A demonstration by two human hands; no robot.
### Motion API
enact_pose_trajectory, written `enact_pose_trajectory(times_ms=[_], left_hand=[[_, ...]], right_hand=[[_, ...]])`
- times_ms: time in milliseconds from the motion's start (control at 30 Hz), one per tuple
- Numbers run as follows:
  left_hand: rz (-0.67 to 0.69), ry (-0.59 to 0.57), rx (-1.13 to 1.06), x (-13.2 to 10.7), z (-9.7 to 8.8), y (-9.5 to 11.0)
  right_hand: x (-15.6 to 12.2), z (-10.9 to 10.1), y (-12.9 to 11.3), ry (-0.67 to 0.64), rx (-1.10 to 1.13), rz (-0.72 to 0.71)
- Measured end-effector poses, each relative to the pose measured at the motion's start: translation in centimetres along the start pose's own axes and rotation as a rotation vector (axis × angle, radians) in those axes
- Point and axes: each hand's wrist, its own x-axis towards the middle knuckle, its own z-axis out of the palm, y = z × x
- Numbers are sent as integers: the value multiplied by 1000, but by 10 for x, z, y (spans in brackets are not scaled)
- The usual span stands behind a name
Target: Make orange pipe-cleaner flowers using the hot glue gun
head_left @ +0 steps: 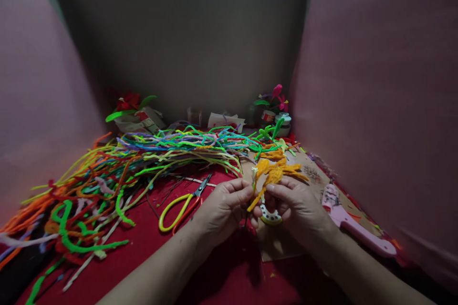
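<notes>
The left hand (227,200) is pinching a thin stem (254,179) with a pale tip between thumb and finger, while the right hand (298,202) is gripping an orange fuzzy petal (275,176). The petal is sitting between the two hands, its loop reaching to the far side of the fingertips and its tail slanting near and left. Scissors (176,213) are lying left of the left hand, and a pink tool (365,236) is resting to the right.

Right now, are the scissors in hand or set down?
Set down: the scissors lie on the red cloth; the left hand and right hand hold orange pieces.
</notes>
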Motion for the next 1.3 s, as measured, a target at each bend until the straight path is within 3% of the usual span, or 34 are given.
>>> enact_pose_trajectory(times_ms=[200,333,633,800,1000,1067,1167,1267,1300], left_hand=[[74,38,196,0,2,0],[110,64,291,-1,7,0],[120,99,321,-3,13,-1],[132,114,270,-6,19,0],[143,72,187,-5,19,1],[157,72,167,-3,17,1],[196,89,147,-3,14,4],[230,124,139,-3,13,9],[238,139,137,-3,13,10]], right_hand=[[-1,-4,0,117,-227,-100],[-5,-2,-1,106,-278,-161],[-11,2,-3,27,232,68],[-10,4,-7,109,416,208],[-10,10,-9,53,510,308],[-11,8,-12,16,459,283],[-17,-6,-21,24,170,141],[-29,-43,-29,174,-177,-61],[-34,-59,-30,282,-472,-171]])
